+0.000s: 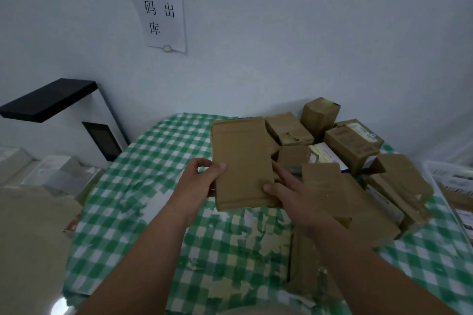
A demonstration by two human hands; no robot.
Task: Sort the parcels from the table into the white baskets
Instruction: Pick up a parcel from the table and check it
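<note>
A flat brown cardboard parcel (240,158) is lifted above the green-checked table (158,212). My left hand (197,186) grips its left edge, thumb on top. On the parcel's lower right corner my right hand (291,194) holds it, thumb on the face and fingers along the side. A heap of several brown parcels (353,146) lies on the table's right half. At the far right edge stands a white basket (435,176) with parcels inside.
A black-and-white scanner stand (58,100) sits left of the table against the wall. Pale boxes (51,169) lie low on the left. A paper sign (161,5) hangs on the wall. Another flat brown parcel (307,263) lies under my right forearm.
</note>
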